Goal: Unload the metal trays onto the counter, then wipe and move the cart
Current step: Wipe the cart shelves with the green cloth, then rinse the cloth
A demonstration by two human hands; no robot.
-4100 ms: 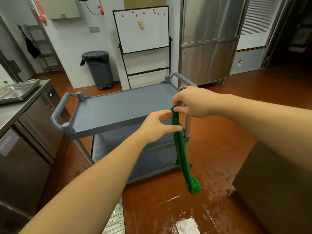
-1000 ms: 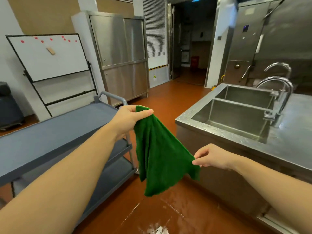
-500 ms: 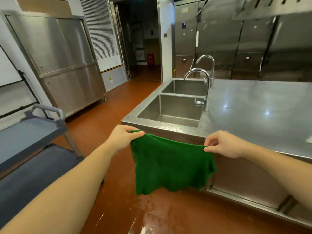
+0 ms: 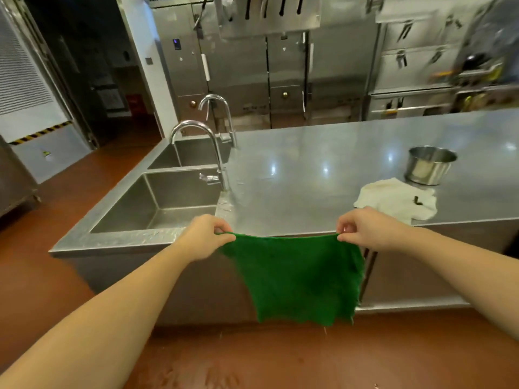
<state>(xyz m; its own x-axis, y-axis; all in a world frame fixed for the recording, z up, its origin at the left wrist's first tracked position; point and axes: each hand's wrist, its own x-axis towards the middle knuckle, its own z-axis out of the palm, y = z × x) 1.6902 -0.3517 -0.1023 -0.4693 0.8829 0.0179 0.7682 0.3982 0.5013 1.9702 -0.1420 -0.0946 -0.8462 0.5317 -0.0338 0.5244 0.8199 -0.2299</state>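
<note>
Cloth (image 4: 297, 276): soft, light, limp; grip top corners.
Hands: your left hand (image 4: 202, 237) and right hand (image 4: 365, 231) each pinch one corner.

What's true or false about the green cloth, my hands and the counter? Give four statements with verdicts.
1. The left hand and the right hand each pinch a top corner of the green cloth. True.
2. The green cloth lies flat on the counter. False: it hangs from both hands in front of the counter's edge.
3. A metal pot stands on the counter beyond a white rag. True.
4. The white rag lies inside the metal pot. False: it lies on the counter beside it.
</note>
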